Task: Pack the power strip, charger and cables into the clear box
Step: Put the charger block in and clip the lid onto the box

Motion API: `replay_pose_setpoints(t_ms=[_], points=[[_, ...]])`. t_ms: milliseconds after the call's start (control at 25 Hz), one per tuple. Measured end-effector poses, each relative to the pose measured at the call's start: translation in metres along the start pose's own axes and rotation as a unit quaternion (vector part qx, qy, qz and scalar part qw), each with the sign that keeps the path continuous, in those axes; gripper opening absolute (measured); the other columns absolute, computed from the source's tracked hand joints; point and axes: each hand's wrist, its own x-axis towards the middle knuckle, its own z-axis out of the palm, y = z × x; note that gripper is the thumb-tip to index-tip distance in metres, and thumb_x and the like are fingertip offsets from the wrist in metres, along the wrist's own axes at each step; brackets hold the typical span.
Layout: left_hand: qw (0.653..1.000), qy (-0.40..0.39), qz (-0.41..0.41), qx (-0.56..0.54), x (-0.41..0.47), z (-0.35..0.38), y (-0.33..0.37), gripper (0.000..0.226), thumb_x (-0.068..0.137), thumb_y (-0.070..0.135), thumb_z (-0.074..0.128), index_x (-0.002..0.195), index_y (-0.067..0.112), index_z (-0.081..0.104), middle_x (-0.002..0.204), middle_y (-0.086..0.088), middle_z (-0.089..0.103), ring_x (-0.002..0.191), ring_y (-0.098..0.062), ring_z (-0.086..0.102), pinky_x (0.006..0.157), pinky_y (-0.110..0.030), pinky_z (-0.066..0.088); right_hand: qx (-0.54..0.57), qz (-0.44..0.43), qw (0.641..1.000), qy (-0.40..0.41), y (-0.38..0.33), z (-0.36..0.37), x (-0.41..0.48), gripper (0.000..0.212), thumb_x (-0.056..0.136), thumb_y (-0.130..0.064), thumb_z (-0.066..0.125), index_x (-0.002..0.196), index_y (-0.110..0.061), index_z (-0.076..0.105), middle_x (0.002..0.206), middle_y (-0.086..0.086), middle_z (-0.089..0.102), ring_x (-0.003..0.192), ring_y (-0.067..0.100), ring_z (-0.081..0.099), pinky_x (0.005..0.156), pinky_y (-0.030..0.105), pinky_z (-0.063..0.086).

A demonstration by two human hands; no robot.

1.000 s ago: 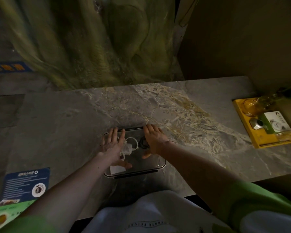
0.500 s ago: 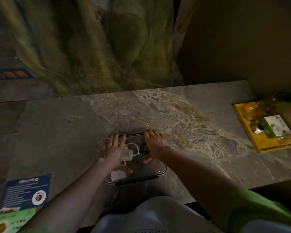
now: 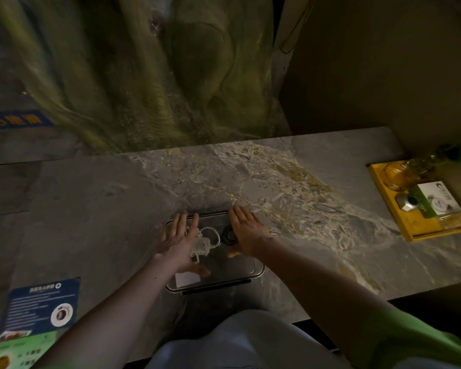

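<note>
Clear box at 6 o'clock near the marble counter edge, white cable and dark coil visible inside. Left hand and right hand flat, fingers spread, gripping nothing. Same pose as a second ago, only the view shifted. Probably pressing the lid shut, so nearly done. Yellow tray off at 2 o'clock.

The person wears a short-sleeved bright green top; its sleeve ends above the elbow, so both forearms are bare. Pale grey-blue cloth trousers cover the lap. The bare left hand and bare right hand carry no rings.
</note>
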Motion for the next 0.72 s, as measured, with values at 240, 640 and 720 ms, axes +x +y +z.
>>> replay_pose_setpoints(t_ms=[240, 640, 720], points=[[0.999, 0.010, 0.038, -0.018, -0.013, 0.017, -0.011, 0.124, 0.066, 0.085, 0.048, 0.145, 0.028, -0.029, 0.145, -0.009, -0.045, 0.139, -0.031, -0.036, 0.118, -0.050, -0.007, -0.005, 0.000, 0.998, 0.069, 0.006, 0.033, -0.026, 0.081, 0.097, -0.053, 0.038, 0.154, -0.016, -0.007, 0.162, 0.009, -0.016, 0.148, 0.025, -0.018, 0.122, 0.049, 0.003], [0.990, 0.107, 0.084, -0.021, -0.045, 0.039, -0.016, 0.086, 0.092, 0.058, 0.043, 0.152, 0.025, -0.010, 0.155, -0.007, -0.027, 0.146, -0.028, -0.019, 0.114, -0.033, -0.004, -0.029, 0.021, 0.998, 0.047, -0.010, 0.032, -0.041, 0.076, 0.099, -0.050, 0.033, 0.154, -0.012, -0.003, 0.162, 0.015, -0.011, 0.149, 0.032, -0.010, 0.121, 0.048, 0.002], [0.990, 0.096, 0.105, -0.005, -0.046, 0.033, -0.026, 0.080, 0.092, 0.059, 0.038, 0.153, 0.028, -0.005, 0.156, -0.003, -0.024, 0.148, -0.025, -0.013, 0.117, -0.036, 0.005, -0.044, 0.032, 0.998, 0.018, -0.013, 0.024, -0.039, 0.080, 0.097, -0.052, 0.038, 0.154, -0.010, 0.001, 0.162, 0.017, -0.009, 0.150, 0.034, -0.007, 0.122, 0.049, 0.007]])
